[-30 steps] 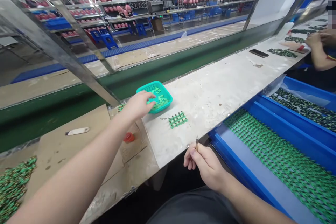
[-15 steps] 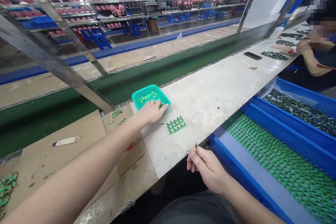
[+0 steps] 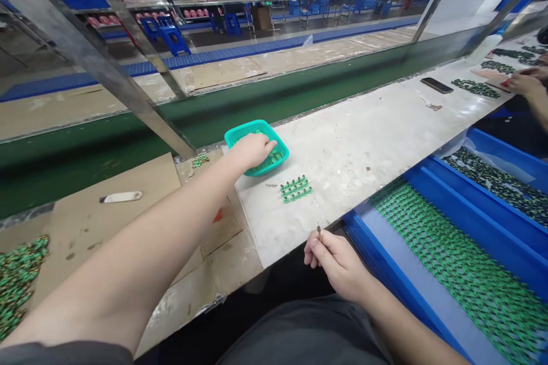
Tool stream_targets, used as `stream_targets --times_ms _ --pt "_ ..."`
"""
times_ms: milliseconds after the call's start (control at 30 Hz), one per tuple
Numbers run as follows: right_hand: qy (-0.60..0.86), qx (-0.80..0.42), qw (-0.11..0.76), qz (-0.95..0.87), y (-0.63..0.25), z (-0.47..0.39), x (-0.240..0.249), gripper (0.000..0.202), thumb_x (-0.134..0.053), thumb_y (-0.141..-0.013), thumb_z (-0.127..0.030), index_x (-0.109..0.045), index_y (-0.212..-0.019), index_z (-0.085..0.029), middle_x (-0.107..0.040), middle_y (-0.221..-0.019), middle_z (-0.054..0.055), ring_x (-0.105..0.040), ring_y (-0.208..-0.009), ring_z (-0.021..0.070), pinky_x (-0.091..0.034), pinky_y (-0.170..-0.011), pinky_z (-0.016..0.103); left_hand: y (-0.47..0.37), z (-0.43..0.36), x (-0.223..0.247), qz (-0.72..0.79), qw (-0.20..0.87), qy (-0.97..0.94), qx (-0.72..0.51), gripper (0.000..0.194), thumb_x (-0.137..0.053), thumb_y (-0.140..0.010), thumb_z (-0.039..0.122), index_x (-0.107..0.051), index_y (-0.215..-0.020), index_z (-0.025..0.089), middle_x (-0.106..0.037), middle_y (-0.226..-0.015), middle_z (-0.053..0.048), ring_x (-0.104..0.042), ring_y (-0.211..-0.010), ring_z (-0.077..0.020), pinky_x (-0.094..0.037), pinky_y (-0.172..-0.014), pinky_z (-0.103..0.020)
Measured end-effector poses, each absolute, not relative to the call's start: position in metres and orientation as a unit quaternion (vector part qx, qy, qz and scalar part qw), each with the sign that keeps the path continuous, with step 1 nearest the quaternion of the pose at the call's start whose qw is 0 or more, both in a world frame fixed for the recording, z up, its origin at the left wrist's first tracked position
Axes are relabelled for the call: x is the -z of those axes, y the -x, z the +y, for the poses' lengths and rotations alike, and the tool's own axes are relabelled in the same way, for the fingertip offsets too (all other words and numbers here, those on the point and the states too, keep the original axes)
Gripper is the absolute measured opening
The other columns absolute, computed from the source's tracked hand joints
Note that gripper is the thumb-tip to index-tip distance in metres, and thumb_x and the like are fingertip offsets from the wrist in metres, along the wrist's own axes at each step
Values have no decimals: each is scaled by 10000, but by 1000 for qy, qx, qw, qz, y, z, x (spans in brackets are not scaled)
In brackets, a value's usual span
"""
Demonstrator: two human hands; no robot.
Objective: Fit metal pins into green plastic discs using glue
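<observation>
Factory bench with worn white top (image 3: pixel 363 142) runs beside a green conveyor (image 3: pixel 265 105). Nearest us, our right hand (image 3: pixel 336 262) is closed around a thin pin-like tool (image 3: pixel 319 230) at the bench edge, unchanged from a second ago. Beyond it sits a small cluster of green parts (image 3: pixel 296 189). Our left hand (image 3: pixel 254 150), which half a second ago lay flat beside the teal basket (image 3: pixel 240 136), is now back inside it, fingers curled over the green pieces; we cannot tell whether it grips any.

My left hand (image 3: pixel 253 150) reaches into the teal basket (image 3: pixel 240 132) of green discs at twelve o'clock; my right hand (image 3: pixel 338 265) pinches a thin upright metal pin (image 3: pixel 319 230).
</observation>
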State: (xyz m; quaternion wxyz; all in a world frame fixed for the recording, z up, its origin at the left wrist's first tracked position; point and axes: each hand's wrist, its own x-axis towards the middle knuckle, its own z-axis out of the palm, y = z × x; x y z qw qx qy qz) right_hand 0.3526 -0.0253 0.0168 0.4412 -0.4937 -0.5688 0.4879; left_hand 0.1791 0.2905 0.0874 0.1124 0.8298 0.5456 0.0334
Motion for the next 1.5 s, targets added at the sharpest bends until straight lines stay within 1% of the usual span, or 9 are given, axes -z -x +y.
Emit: stream_targets --times_ms 200,367,567,667,800,933,1067,1300,1500 --pt "494 -483 441 -573 -355 -29 -14 519 -458 -1208 -596 -680 -933 -217 -770 -878 53 -712 -748 156 -581 -704 291 -174 265 -120 574 97 -809 -82 436 -652 -1105 605 -749 -1153 183 -773 -1155 -70 -742 -1078 -230 -631 -1041 -463" --pt "491 -485 447 -569 -358 -34 -13 492 -471 -1209 -574 -684 -947 -217 -771 -858 45 -713 -735 154 -587 -704 287 -153 179 -85 555 113 -819 -89 457 -549 -1152 588 -713 -989 193 -718 -928 -21 -688 -875 -183 -609 -923 -398" --pt "485 -486 439 -579 -358 -36 -13 500 -472 -1206 -580 -674 -923 -220 -770 -856 44 -718 -738 154 -604 -712 290 -146 130 -36 539 146 -821 -117 376 -635 -1116 549 -724 -1043 191 -752 -1081 -62 -714 -1078 -227 -590 -1074 -475" --pt "488 -483 435 -582 -358 -36 -12 502 -469 -1206 -576 -685 -933 -216 -774 -840 45 -722 -722 153 -595 -679 279 -138 131 -45 526 180 -818 -150 434 -476 -1151 532 -746 -1049 208 -777 -1131 -95 -722 -1129 -247 -586 -1093 -458" --pt "501 -470 432 -585 -361 -33 -16 437 -470 -1211 -498 -723 -994 -215 -795 -841 40 -711 -668 146 -566 -622 268 -102 135 -80 541 217 -794 -174 580 -290 -1129 565 -786 -1227 281 -807 -1359 -77 -749 -1238 -280 -620 -1051 -390" --pt "529 -373 414 -640 -358 -16 -26 313 -580 -1156 -346 -747 -918 -230 -827 -910 49 -773 -814 188 -601 -771 309 -69 137 -99 566 220 -784 -131 398 -532 -1001 563 -838 -1071 318 -861 -1083 -55 -783 -921 -288 -617 -778 -372" --pt "544 -313 375 -682 -335 15 -28 130 -691 -1077 -244 -820 -1068 -234 -836 -1010 75 -788 -977 253 -607 -898 367 -68 125 -76 561 184 -802 -92 209 -626 -874 380 -825 -857 316 -840 -976 -69 -771 -914 -313 -599 -828 -411" --pt "568 -248 287 -730 -277 58 -18 315 -634 -1130 -263 -805 -1389 -207 -788 -1198 133 -770 -1055 286 -590 -905 382 -72 87 -35 594 99 -792 -101 329 -536 -997 382 -831 -1082 264 -790 -1058 -139 -749 -977 -353 -593 -851 -465" --pt "602 -222 257 -722 -277 57 -15 177 -670 -1103 -219 -846 -1089 -218 -767 -1084 85 -745 -935 245 -534 -805 340 -74 69 -34 576 106 -804 -108 334 -537 -1086 418 -833 -1075 265 -792 -1084 -96 -753 -1090 -318 -599 -947 -434"
